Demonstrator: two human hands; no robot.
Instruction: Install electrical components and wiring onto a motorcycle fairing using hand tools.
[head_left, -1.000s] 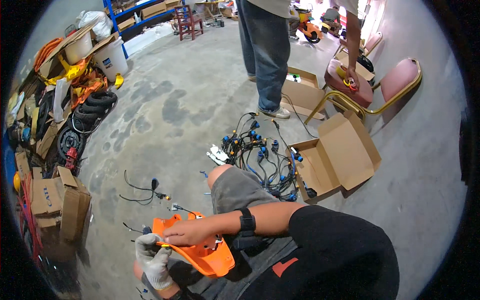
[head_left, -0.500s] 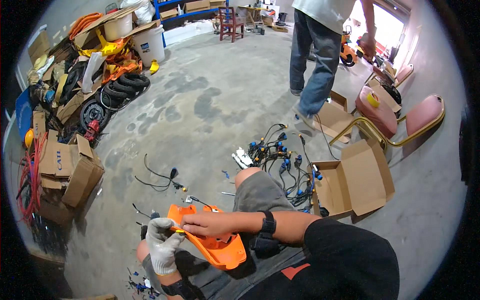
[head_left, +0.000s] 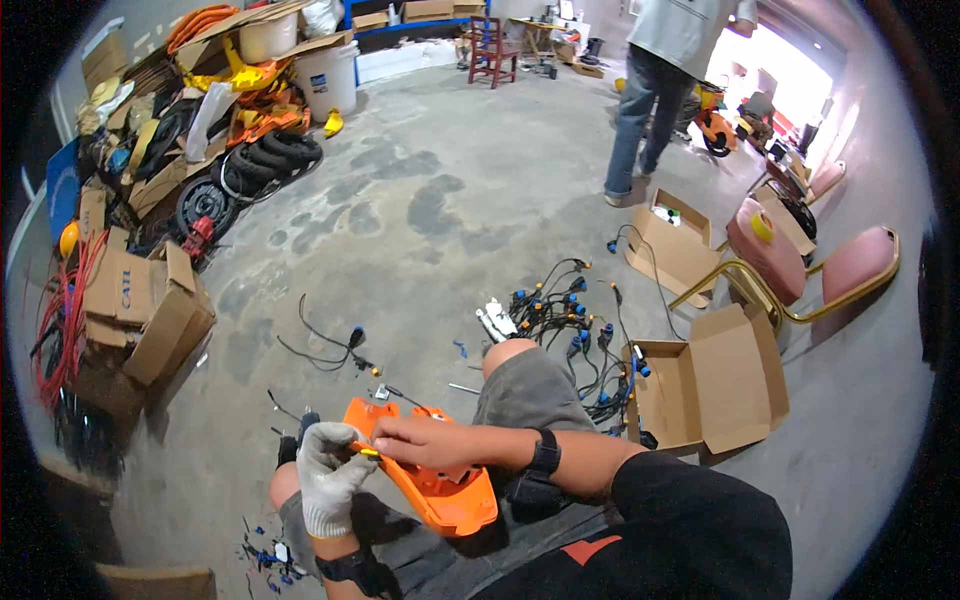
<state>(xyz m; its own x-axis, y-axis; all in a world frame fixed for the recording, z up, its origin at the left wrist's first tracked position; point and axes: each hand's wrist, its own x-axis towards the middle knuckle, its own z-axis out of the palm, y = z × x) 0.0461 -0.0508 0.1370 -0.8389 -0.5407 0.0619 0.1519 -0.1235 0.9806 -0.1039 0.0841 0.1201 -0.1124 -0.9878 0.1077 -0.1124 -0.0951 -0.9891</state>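
Note:
An orange plastic shell (head_left: 450,508), curved like a scooter body cover, rests across my lap. My left hand (head_left: 328,478), in a white knit glove, is closed at the shell's left edge, pinching a small yellow-orange piece (head_left: 368,452). Bare, my right hand (head_left: 418,442) reaches across the shell; its fingertips are bunched beside that piece, and what they grip is hidden. A black cable (head_left: 404,397) with a pale connector shows at the shell's far side.
Tangled black cables with blue connectors (head_left: 575,320) lie beyond my knee, near an open cardboard box (head_left: 735,385). Pink chairs (head_left: 860,265) stand at right. Tyres (head_left: 265,165) and cartons (head_left: 150,310) are piled at left. A person (head_left: 655,90) is on foot at the back.
The person at the back has walked farther away, uncovering an open carton. My hands stay at the shell's left edge, and the yellow-orange piece shows more clearly between them. The view has shifted slightly.

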